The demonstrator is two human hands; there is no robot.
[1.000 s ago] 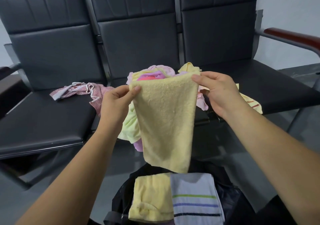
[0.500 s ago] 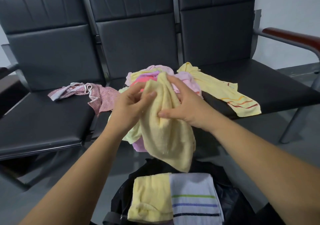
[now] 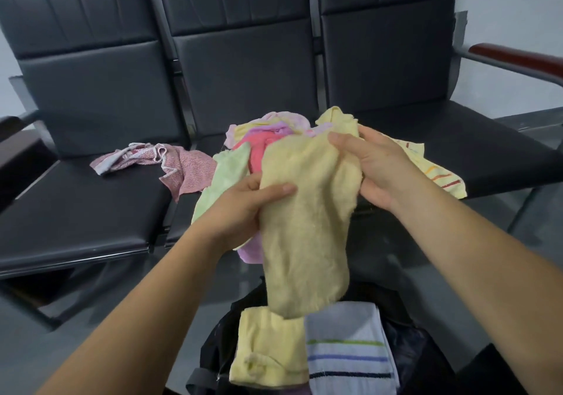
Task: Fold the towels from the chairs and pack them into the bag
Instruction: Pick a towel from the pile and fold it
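Observation:
I hold a pale yellow towel in the air above the black bag. My left hand grips its left edge, thumb across the front. My right hand grips its upper right part. The towel hangs bunched, its lower end near the bag's mouth. Inside the bag lie a folded yellow towel and a folded white towel with coloured stripes. Behind my hands, a heap of pink, lilac and green towels sits on the middle chair seat.
Three black chairs stand in a row. A pink patterned towel lies on the left seat. A yellow towel with red stripes lies on the right seat. A wooden armrest juts out at the right.
The towel was stretched flat between my hands a second ago. My hands came together and it now hangs bunched; my left hand has dropped lower on its edge.

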